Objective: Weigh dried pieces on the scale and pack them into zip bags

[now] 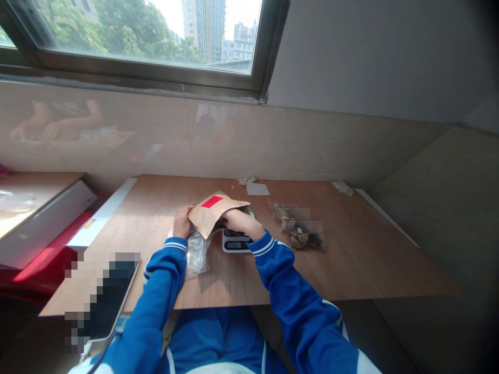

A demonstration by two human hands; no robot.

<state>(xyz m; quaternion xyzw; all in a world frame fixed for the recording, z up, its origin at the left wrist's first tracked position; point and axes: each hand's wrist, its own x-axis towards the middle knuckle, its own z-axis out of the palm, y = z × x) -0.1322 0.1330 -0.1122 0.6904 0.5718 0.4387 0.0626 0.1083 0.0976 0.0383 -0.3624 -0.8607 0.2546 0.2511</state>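
A brown kraft paper bag [202, 215] with a red label is tilted above the table, its mouth facing right. My left hand [182, 221] grips the bag by its left edge, fingers closed on it. Into the bag's mouth reaches my right hand [242, 222]; its fingers are hidden inside, so what they hold cannot be seen. Beneath the right wrist is a small white digital scale [233, 246] with a dark display, partly covered by the hand and bag. Clear plastic bags [198, 254] lie by my left wrist.
Right of the scale lie clear zip bags [306, 234] with dark brown contents. At the back are a white card [258, 189] and crumpled white scraps [342, 188]. A tablet-like device [111, 296], partly pixelated, sits at the left front edge. A tiled wall [304, 140] bounds the table behind.
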